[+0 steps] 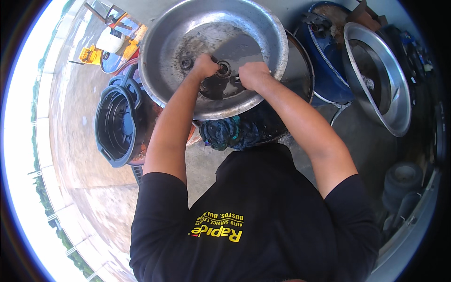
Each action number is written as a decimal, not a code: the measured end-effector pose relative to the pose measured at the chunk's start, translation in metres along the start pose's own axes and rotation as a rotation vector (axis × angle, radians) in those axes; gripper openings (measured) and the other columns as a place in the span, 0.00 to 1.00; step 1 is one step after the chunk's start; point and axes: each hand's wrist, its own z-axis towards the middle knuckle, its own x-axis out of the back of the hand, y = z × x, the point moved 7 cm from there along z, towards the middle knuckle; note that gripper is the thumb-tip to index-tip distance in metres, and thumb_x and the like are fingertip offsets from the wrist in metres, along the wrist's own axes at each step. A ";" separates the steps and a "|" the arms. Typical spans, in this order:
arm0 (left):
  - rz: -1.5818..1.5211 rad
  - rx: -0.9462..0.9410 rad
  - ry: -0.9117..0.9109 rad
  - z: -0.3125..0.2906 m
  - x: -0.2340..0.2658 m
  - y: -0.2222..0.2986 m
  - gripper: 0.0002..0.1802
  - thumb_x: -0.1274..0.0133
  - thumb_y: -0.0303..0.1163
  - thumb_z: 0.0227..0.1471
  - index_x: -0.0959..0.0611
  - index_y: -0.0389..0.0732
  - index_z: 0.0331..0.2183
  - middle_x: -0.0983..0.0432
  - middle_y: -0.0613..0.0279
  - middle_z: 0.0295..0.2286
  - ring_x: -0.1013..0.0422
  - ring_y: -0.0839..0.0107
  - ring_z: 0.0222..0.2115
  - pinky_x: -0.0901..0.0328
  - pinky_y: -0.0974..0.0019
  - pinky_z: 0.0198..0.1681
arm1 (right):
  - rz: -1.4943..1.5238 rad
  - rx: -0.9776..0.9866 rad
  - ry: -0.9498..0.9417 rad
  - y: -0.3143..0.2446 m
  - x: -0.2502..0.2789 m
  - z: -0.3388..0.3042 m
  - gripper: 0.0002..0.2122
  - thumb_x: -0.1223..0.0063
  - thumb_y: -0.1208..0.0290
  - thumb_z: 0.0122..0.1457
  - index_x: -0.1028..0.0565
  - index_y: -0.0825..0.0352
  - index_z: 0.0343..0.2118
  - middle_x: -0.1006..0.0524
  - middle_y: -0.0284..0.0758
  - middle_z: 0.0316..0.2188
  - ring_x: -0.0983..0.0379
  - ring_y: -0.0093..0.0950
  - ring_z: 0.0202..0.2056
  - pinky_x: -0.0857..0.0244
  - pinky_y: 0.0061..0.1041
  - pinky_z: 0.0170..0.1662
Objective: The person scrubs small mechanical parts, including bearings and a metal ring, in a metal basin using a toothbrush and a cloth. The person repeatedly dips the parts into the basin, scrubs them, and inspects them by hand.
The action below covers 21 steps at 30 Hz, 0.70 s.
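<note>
Both of my hands are inside a wide, round metal basin [157, 70] with a shallow pool of dark, dirty liquid [244, 49] in it. My left hand [205, 66] is closed on the edge of a dark ring-shaped metal part [224, 69], its fingers partly hidden. Just to the right, my right hand [254, 75] is curled into a fist close to the liquid. Something small and dark shows below its fingers, too unclear to name. A smaller round dark part [186, 62] lies in the basin left of my left hand.
The basin rests on drums, with a dark bunched rag [221, 133] under its near rim. A black drain pan [112, 124] stands at the left. On the right are a blue drum [329, 70] and a second metal basin [399, 101], tilted. Yellow equipment [91, 55] stands far left.
</note>
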 end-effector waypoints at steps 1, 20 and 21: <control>-0.035 -0.019 0.023 -0.005 0.005 0.003 0.26 0.26 0.39 0.45 0.11 0.34 0.44 0.12 0.41 0.40 0.16 0.47 0.46 0.24 0.52 0.52 | 0.043 0.005 -0.010 -0.001 0.000 0.001 0.12 0.44 0.71 0.61 0.11 0.65 0.42 0.12 0.44 0.45 0.14 0.43 0.48 0.20 0.45 0.50; 0.235 -0.013 0.023 -0.103 0.048 0.021 0.24 0.36 0.38 0.53 0.12 0.42 0.51 0.17 0.47 0.52 0.21 0.49 0.55 0.26 0.47 0.59 | 0.021 0.247 -0.007 -0.048 -0.040 0.061 0.34 0.34 0.68 0.58 0.29 0.59 0.69 0.32 0.54 0.66 0.30 0.53 0.65 0.30 0.47 0.66; 0.269 -0.020 0.070 -0.112 0.049 0.018 0.22 0.36 0.38 0.53 0.11 0.42 0.50 0.15 0.47 0.49 0.20 0.49 0.54 0.25 0.47 0.57 | -0.013 0.238 -0.013 -0.051 -0.042 0.067 0.34 0.32 0.67 0.57 0.29 0.58 0.69 0.32 0.54 0.66 0.30 0.54 0.64 0.30 0.47 0.65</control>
